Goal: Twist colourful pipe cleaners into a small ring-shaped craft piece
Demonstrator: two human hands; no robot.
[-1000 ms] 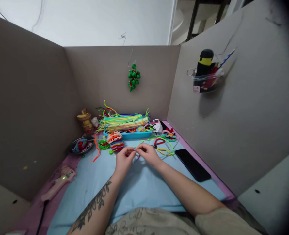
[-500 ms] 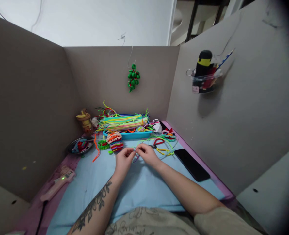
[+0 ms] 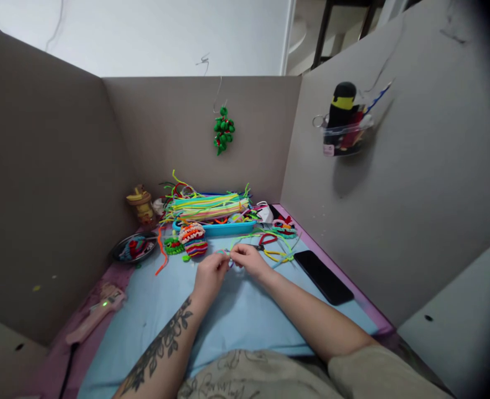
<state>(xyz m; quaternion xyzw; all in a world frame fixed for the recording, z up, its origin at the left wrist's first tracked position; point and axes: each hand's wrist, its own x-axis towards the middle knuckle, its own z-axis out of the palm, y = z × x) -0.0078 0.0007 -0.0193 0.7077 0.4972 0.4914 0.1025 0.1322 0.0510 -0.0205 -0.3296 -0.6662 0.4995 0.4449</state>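
Observation:
My left hand (image 3: 209,275) and my right hand (image 3: 249,261) meet over the blue cloth (image 3: 245,321). Both are closed in a pinch, fingertips almost touching, on a small piece of pipe cleaner (image 3: 223,252). A teal bit of it shows above my left fingers and a little purple hangs between the hands; the rest is hidden. Just beyond my right hand lie pliers (image 3: 268,238) with a red handle, among green and yellow strands. Left of the hands sits a striped, multicoloured pipe-cleaner piece (image 3: 195,247) with a pale and orange top.
A blue tray (image 3: 232,228) heaped with pipe cleaners (image 3: 209,206) stands at the back. A phone (image 3: 323,277) lies right; a metal bowl (image 3: 134,247) and pink glue gun (image 3: 97,316) are left. Grey panels (image 3: 165,133) enclose three sides. A clear cup (image 3: 344,138) hangs right.
My left hand has turned slightly, and the teal part now shows above its fingers. Less of the purple part is visible below. The view has shifted a little to the right.

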